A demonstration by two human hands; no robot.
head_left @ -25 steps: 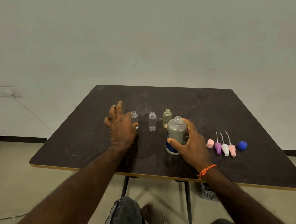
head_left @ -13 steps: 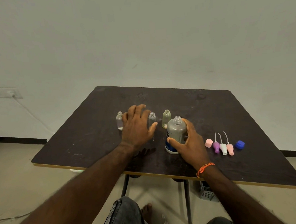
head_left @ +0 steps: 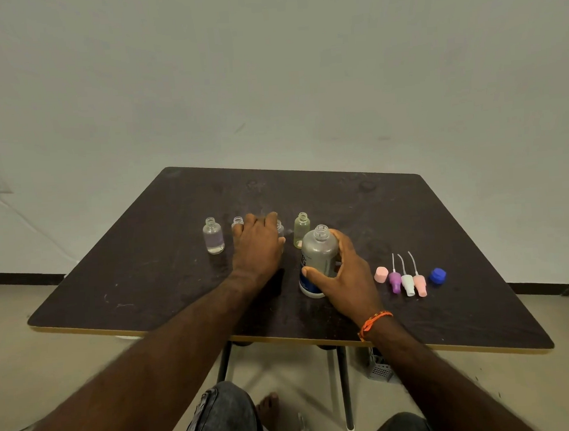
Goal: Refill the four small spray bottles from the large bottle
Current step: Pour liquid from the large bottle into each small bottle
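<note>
Head view: a person sits at a dark counter (head_left: 140, 284), both forearms reaching onto it.
Large bottle (head_left: 319, 256): grey, uncapped, upright on the counter near its middle, with a blue band at the base.
Right hand (head_left: 347, 278): wrapped round the large bottle from the right side, thumb across its lower front, fingers curled behind it.
Left hand (head_left: 256, 247): lies over the middle of the row of small bottles, back upward, fingers reaching forward between two of them; whether it grips either one cannot be told, since the palm hides them.
Leftmost small bottle (head_left: 213, 236): clear, uncapped, upright, apart from the left hand, a little liquid at the bottom.
Second small bottle (head_left: 237, 222): only its open neck shows, just beside the left hand's knuckles.
Third small bottle (head_left: 280, 227): mostly hidden behind the left hand's fingers; a sliver of neck and shoulder shows.
Green-tinted small bottle (head_left: 301, 229): uncapped, upright, just behind and left of the large bottle.
Pink cap (head_left: 381, 274): on the counter right of the right hand.
Spray heads: purple spray head (head_left: 395, 281), white spray head (head_left: 408, 284) and pink spray head (head_left: 420, 283) lie side by side, dip tubes pointing away from the person.
Blue cap (head_left: 437, 275): at the right end of that row.
Wrist band (head_left: 373, 323): orange, on the right wrist.
</note>
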